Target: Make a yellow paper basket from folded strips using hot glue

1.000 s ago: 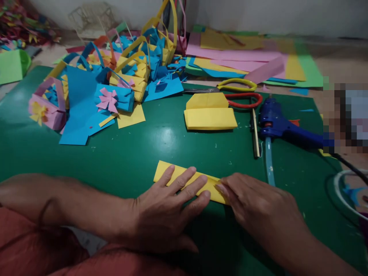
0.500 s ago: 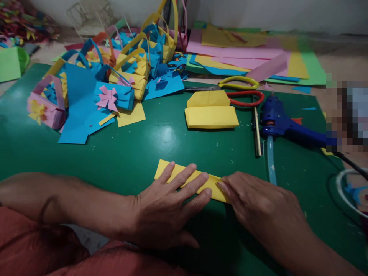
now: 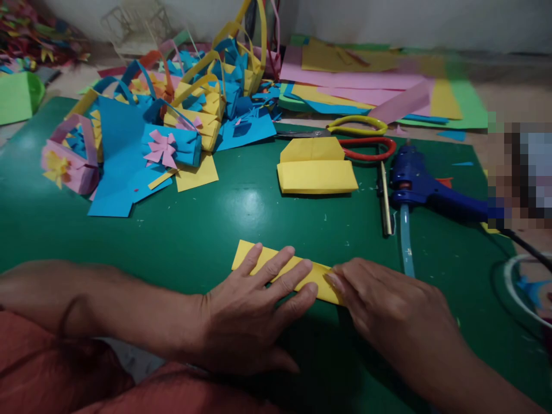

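A narrow strip of folded yellow paper (image 3: 326, 280) lies slantwise on the green tabletop (image 3: 207, 230). Spread fingers of my left hand (image 3: 259, 310) rest flat across its middle, pressing it down. At the strip's right end, my right hand (image 3: 388, 310) pinches the paper between thumb and fingers, which cover that end. Beyond the hands sits a second folded yellow paper piece (image 3: 317, 176), shaped like a small box with a raised flap. Scissors (image 3: 357, 125) with one yellow and one red handle lie just behind it.
On the right are a blue glue gun (image 3: 431, 190) with a clear glue stick and a pen-like gold stick (image 3: 386, 201). Small paper baskets (image 3: 170, 144) with handles crowd the back left. Stacked coloured sheets (image 3: 357, 75) lie at the back, near the wall.
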{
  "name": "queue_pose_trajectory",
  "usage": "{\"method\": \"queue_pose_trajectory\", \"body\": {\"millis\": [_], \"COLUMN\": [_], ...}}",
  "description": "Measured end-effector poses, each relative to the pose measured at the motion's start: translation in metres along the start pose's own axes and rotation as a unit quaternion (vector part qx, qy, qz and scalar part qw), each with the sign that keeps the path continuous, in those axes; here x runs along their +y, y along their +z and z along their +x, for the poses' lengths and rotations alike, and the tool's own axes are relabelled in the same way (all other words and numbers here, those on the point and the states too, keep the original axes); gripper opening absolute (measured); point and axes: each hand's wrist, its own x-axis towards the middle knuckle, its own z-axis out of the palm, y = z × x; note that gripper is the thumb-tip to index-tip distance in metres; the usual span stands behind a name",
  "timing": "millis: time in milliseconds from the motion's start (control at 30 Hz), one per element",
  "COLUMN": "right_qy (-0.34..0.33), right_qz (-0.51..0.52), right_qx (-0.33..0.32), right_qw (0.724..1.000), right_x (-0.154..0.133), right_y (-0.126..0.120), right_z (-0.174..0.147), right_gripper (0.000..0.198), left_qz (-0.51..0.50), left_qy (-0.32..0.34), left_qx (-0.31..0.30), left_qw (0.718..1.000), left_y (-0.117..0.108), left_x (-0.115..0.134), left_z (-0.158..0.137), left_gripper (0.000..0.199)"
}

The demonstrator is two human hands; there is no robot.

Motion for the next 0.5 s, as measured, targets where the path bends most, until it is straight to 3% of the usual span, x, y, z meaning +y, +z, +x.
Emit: {"method": "queue_pose_trajectory", "body": {"millis": [500], "right_qy": [0.011], "right_qz": [-0.007], "right_qx": [-0.013], "right_qw": [1.0], "right_x": [-0.0015], "right_y": [-0.0014], "right_z": [0.0005], "right_gripper": [0.032], "left_qz": [-0.002], "left_qy": [-0.003], "left_qx": [-0.012], "left_qw": [1.0], "left_y": [-0.0026], "left_x": [0.0003], "left_z": [-0.0004], "left_gripper": [0.08]}}
